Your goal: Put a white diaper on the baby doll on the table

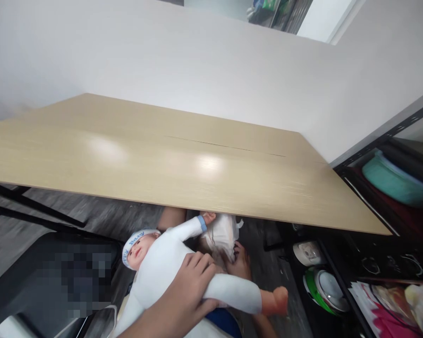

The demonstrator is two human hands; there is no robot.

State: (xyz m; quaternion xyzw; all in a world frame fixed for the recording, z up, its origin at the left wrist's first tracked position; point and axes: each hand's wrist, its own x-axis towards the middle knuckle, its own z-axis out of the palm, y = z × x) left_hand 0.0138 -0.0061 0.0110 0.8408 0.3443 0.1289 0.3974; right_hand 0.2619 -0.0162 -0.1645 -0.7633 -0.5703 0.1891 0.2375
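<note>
While the doll (162, 267) lies slantwise before the table (155, 159), head leftward, the left hand (193, 284) grasps its leg (234, 288); beyond, the right hand (242, 263) touches the white bundle (223, 234), whether gripping it one cannot tell.

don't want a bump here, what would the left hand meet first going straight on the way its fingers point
Probably the crumpled white bundle beyond the doll, beside the right hand; depth is unclear, so the left hand might pass above it.
</note>
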